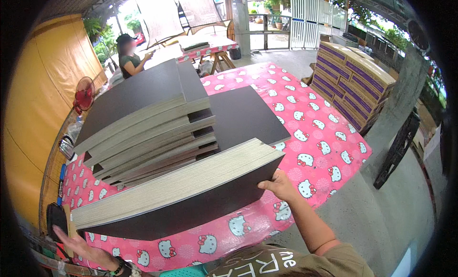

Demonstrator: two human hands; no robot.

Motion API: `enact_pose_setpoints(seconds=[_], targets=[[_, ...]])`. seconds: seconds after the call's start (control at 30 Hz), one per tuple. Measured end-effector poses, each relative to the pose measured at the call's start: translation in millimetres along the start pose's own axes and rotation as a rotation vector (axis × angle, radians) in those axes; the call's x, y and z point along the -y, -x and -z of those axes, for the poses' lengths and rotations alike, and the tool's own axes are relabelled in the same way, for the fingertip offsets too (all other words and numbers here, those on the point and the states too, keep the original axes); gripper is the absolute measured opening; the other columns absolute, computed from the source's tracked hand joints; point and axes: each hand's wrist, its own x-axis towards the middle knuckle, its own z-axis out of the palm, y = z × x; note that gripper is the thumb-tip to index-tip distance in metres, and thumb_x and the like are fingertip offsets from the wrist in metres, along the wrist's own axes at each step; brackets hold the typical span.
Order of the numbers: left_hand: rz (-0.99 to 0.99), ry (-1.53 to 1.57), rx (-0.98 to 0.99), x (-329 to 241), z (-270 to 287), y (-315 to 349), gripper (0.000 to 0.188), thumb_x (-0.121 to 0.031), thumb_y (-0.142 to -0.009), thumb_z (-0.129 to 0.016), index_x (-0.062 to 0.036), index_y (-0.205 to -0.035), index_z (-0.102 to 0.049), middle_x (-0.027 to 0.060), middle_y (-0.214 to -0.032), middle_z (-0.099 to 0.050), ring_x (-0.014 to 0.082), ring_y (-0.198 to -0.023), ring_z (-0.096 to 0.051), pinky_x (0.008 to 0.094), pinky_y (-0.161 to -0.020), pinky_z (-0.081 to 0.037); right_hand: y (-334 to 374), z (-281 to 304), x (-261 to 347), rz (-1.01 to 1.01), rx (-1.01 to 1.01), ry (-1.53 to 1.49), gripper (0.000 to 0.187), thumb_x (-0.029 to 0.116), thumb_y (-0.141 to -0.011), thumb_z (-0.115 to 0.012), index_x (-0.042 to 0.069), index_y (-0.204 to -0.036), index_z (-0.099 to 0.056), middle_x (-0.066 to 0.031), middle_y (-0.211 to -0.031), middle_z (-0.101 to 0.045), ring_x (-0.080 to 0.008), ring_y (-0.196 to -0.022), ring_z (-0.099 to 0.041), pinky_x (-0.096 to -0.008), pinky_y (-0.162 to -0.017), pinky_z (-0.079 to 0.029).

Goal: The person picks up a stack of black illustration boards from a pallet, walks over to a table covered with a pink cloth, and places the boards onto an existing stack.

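A thick bundle of black boards (181, 200) stands on its long side on the table in front of me, pale cut edges facing up. My right hand (279, 185) grips its right end, thumb on the black front face and the other fingers partly hidden round the end. At the bundle's left end, my left hand (78, 243) is open with fingers stretched out; whether it touches the boards I cannot tell. Just behind lies a tall, uneven pile of similar black boards (138, 100). Another flat black board (245, 112) lies to the right of that pile.
A pink patterned cloth (305, 134) covers the table. Stacked cartons (350, 81) and a concrete post (396, 100) stand to the right. On the left are a red fan (85, 93) and a yellow tarp (43, 96). Another person (130, 57) works at the far left.
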Motion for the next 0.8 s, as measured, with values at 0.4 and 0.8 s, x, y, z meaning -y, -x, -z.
enact_pose_setpoints(seconds=[0.4,0.8], targets=[[0.066,0.218,1.229,-198.6,-66.1,-48.5,0.042,-0.039,-0.083,-0.055,-0.0025,-0.101,-0.064,0.0182,-0.076,-0.061,0.0302,-0.072,-0.058,0.0350,-0.064,-0.042,11.2,-12.7,65.2,0.308,-0.143,0.140,0.060,0.017,-0.077,-0.068,0.002,-0.130,-0.045,-0.0099,-0.128,-0.044,-0.0162,-0.116,-0.044,-0.0319,-0.096,-0.034],[0.064,0.179,1.262,-199.9,-71.3,-51.8,0.043,-0.042,-0.083,-0.054,-0.0018,-0.092,-0.065,0.0170,-0.067,-0.057,0.0290,-0.064,-0.056,0.0352,-0.059,-0.040,40.5,-33.5,91.1,0.390,-0.200,0.255,0.068,0.015,-0.077,-0.066,-0.004,-0.136,-0.035,-0.0154,-0.132,-0.042,-0.0211,-0.120,-0.042,-0.0334,-0.099,-0.033]])
